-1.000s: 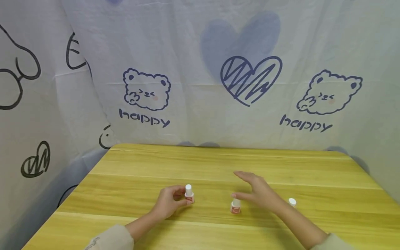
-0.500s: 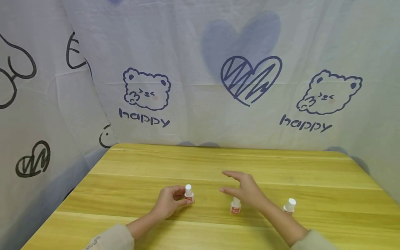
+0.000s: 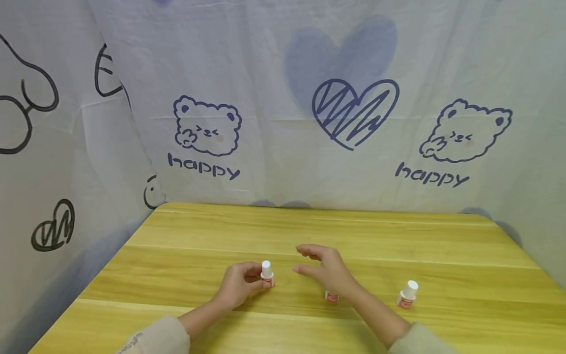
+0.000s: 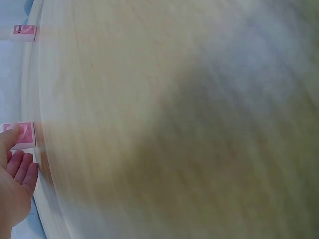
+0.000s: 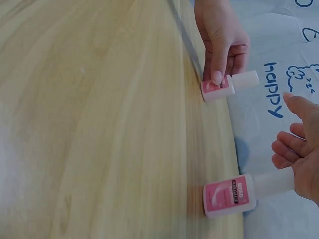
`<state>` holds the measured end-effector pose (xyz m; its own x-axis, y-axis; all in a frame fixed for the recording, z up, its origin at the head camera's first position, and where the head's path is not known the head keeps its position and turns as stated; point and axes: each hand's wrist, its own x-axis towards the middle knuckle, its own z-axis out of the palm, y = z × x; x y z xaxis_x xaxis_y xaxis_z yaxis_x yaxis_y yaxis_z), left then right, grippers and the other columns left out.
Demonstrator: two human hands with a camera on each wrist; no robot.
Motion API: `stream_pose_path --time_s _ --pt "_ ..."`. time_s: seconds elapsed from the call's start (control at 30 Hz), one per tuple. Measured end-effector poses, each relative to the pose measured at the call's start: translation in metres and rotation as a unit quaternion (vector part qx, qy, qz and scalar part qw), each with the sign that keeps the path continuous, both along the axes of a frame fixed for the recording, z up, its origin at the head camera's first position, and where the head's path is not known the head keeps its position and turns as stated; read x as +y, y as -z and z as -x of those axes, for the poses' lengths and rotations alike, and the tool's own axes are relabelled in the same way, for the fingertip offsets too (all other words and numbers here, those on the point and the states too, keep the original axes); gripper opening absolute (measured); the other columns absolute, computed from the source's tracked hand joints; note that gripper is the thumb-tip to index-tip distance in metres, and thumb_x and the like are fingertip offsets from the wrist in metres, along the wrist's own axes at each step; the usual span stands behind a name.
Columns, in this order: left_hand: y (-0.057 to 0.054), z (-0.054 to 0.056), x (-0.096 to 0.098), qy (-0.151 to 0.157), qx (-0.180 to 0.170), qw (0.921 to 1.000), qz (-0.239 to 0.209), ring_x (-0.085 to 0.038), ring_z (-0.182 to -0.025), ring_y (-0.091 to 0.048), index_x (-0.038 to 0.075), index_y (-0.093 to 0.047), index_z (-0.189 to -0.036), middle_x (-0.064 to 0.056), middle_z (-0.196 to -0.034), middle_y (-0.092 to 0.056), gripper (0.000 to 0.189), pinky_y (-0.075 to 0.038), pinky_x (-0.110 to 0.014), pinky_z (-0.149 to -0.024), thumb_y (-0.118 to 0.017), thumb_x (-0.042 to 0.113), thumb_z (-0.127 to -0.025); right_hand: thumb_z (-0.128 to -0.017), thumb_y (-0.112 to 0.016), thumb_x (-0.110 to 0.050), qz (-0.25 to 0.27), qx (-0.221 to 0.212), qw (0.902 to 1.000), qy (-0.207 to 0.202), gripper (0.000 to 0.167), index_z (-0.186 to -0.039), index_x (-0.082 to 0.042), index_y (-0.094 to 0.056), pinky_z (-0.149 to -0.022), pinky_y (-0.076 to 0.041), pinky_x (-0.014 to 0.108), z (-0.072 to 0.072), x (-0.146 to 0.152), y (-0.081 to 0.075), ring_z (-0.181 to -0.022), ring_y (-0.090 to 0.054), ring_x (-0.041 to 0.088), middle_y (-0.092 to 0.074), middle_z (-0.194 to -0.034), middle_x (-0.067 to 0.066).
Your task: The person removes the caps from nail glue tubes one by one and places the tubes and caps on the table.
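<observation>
Three small white bottles with pink labels and white caps stand upright on the table. My left hand [image 3: 234, 286] pinches the left bottle [image 3: 267, 278] between thumb and fingers; its base rests on the tabletop. In the head view my right hand [image 3: 328, 269] hovers between the left and middle bottles, fingers curved and thumb apart, holding nothing. It partly covers the middle bottle [image 3: 331, 297], whose cap is hidden there. The right wrist view shows the middle bottle's label [image 5: 227, 195] fully. Off to the right, the right bottle [image 3: 407, 296] stands untouched.
The wood-grain table [image 3: 283, 231] runs back to a white cloth [image 3: 274, 88] printed with bears, hearts and "happy". More printed cloth [image 3: 110, 147] hangs along the left side.
My right hand has moved left, past the middle bottle and towards the left one, uncovering the right bottle. The left hand and its bottle have stayed in place.
</observation>
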<state>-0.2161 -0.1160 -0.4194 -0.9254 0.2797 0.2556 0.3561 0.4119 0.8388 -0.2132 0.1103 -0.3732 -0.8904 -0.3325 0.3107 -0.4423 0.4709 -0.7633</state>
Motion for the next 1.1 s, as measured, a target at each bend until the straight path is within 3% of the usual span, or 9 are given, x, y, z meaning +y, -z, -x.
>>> stream_pose_path --time_s 0.37,0.73,1.1 --pt "-0.001 -0.001 -0.001 0.011 -0.005 0.9997 -0.019 -0.027 -0.084 -0.069 -0.008 -0.066 -0.098 -0.021 -0.094 -0.069 0.027 -0.056 -0.025 -0.071 -0.073 0.007 -0.076 -0.081 -0.072 -0.017 0.007 -0.022 0.9996 0.014 0.037 -0.113 0.000 -0.063 -0.094 -0.047 0.047 -0.004 -0.015 -0.003 -0.109 -0.059 0.034 -0.066 -0.113 0.017" --pt "-0.002 0.000 0.000 0.011 0.000 0.9999 -0.014 -0.029 -0.083 -0.069 -0.007 -0.066 -0.096 -0.021 -0.092 -0.070 0.024 -0.056 -0.022 -0.071 -0.073 0.004 -0.076 -0.081 -0.071 -0.015 -0.007 0.031 0.9993 -0.019 0.033 -0.108 0.003 -0.065 -0.088 -0.051 0.043 -0.001 -0.024 -0.003 -0.101 -0.063 0.031 -0.068 -0.107 0.018" --pt "-0.002 0.000 0.000 0.011 0.001 0.9998 -0.016 -0.028 -0.081 -0.069 -0.008 -0.066 -0.095 -0.021 -0.091 -0.070 0.024 -0.056 -0.021 -0.070 -0.073 0.005 -0.076 -0.081 -0.071 -0.011 0.018 0.011 0.9995 -0.023 0.030 -0.106 0.004 -0.065 -0.086 -0.053 0.039 0.003 -0.038 -0.001 -0.098 -0.064 0.030 -0.068 -0.106 0.019"
